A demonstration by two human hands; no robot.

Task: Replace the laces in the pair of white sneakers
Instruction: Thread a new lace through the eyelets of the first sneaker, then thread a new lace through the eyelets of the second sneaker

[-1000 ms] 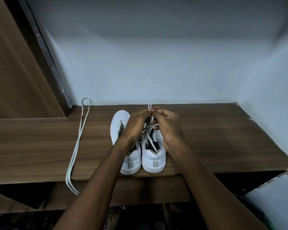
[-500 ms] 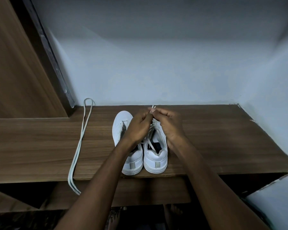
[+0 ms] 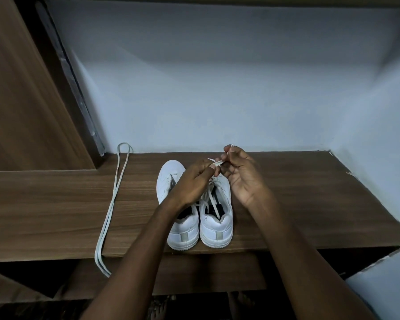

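Note:
Two white sneakers stand side by side on the wooden shelf [image 3: 310,204], heels toward me. The left sneaker [image 3: 183,232] shows no lace in its eyelets. A white lace [image 3: 209,199] runs loosely through the right sneaker [image 3: 217,227]. Above that shoe's toe, my left hand [image 3: 192,181] pinches one end of the lace. My right hand [image 3: 240,174] pinches the other end, whose tip sticks up past the fingers. The right shoe's front is hidden behind my hands.
A second white lace [image 3: 112,204] lies folded double on the shelf to the left, its ends hanging over the front edge. A wooden panel [image 3: 21,100] rises at the left. Pale walls close the back and right. Bare feet show below the shelf.
My hands have drawn slightly apart, and the right hand has lifted its lace end higher. The sneakers and the loose lace have not moved.

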